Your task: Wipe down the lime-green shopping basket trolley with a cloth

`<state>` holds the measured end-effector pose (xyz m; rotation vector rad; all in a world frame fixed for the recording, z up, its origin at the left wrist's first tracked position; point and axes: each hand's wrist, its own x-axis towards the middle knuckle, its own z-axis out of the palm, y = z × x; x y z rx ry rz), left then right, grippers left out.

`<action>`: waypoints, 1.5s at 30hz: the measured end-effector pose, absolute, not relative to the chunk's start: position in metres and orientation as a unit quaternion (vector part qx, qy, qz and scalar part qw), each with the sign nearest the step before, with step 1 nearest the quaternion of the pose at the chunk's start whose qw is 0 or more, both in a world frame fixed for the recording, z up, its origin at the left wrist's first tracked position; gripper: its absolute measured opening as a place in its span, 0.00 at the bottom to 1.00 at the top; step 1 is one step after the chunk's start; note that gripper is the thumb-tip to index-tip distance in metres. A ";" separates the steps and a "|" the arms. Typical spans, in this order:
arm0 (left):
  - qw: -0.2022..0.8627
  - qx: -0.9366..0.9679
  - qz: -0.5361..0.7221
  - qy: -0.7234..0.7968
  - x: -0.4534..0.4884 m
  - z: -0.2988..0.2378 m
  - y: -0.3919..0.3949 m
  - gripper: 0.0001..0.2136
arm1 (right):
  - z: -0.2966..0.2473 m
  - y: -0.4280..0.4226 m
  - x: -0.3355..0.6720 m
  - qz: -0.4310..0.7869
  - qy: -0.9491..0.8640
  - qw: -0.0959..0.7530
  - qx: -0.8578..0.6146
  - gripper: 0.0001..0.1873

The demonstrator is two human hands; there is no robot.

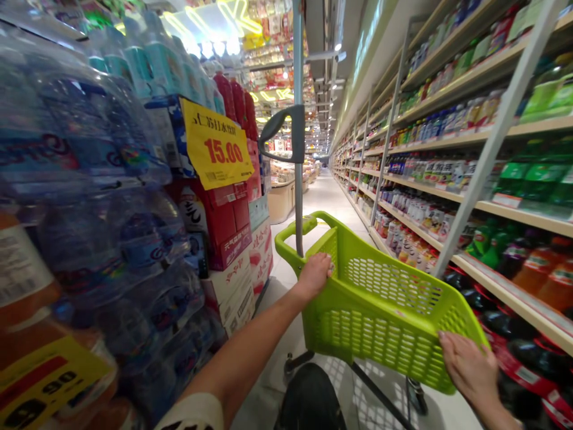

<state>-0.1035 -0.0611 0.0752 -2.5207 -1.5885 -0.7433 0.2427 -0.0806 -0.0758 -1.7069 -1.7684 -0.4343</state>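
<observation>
A lime-green shopping cart with perforated basket walls stands sideways in front of me. My left hand is closed over the basket's rim near its handle end. At the other end, my right hand grips the basket's rim, its fingers curled over the top edge and its thumb side partly hidden. The visible part of the basket interior shows only green perforated plastic. Behind the cart's handle end rises a metal pole with a grey looped grip.
Wrapped packs of bottled water and drink cartons are stacked close on the left, with a yellow price sign. Shelves of bottles line the right side. Between them a pale aisle floor runs ahead.
</observation>
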 end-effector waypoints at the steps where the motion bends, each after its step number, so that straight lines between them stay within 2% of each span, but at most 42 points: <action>1: 0.042 -0.826 -0.230 -0.513 -0.094 0.068 -0.062 0.07 | -0.076 -0.081 0.239 -0.178 -0.665 0.322 -0.650 0.23; 4: 0.038 -0.860 -0.186 -0.474 -0.050 0.040 -0.064 0.03 | -0.078 -0.083 0.230 -0.203 -0.656 0.333 -0.646 0.22; 7: 0.049 -0.891 -0.150 -0.425 -0.023 0.028 -0.064 0.06 | -0.077 -0.084 0.229 -0.208 -0.668 0.328 -0.635 0.21; 11: 0.050 -0.852 -0.174 -0.491 -0.063 0.058 -0.058 0.02 | -0.071 -0.089 0.228 -0.186 -0.673 0.314 -0.643 0.22; 15: 0.063 -0.801 -0.216 -0.555 -0.102 0.082 -0.046 0.09 | -0.064 -0.095 0.219 -0.159 -0.659 0.314 -0.665 0.23; 19: 0.037 -0.817 -0.217 -0.533 -0.051 0.049 -0.054 0.08 | -0.059 -0.096 0.212 -0.140 -0.653 0.317 -0.673 0.24; 23: 0.042 -0.878 -0.196 -0.435 -0.003 0.017 -0.065 0.09 | -0.056 -0.095 0.215 -0.122 -0.665 0.297 -0.674 0.24; 26: 0.064 -0.870 -0.205 -0.443 -0.034 0.027 -0.062 0.15 | -0.055 -0.094 0.219 -0.117 -0.669 0.288 -0.675 0.24; 30: 0.114 -0.780 -0.276 -0.550 -0.105 0.059 -0.052 0.18 | -0.057 -0.092 0.217 -0.123 -0.662 0.298 -0.676 0.24; 33: 0.130 -0.742 -0.291 -0.590 -0.106 0.059 -0.055 0.17 | -0.059 -0.090 0.213 -0.122 -0.657 0.305 -0.678 0.24; 36: 0.071 -0.794 -0.252 -0.548 -0.061 0.037 -0.064 0.15 | -0.060 -0.087 0.214 -0.113 -0.661 0.303 -0.677 0.24; 39: -0.027 -0.820 -0.264 -0.507 -0.016 0.020 -0.073 0.16 | -0.056 -0.086 0.216 -0.098 -0.663 0.300 -0.678 0.23; 42: -0.176 -0.777 -0.369 -0.478 0.004 0.021 -0.076 0.14 | -0.042 -0.091 0.199 -0.093 -0.660 0.351 -0.658 0.22; 45: -0.380 -0.625 -0.507 -0.455 0.009 0.029 -0.076 0.12 | -0.020 -0.099 0.153 -0.029 -0.708 0.439 -0.552 0.23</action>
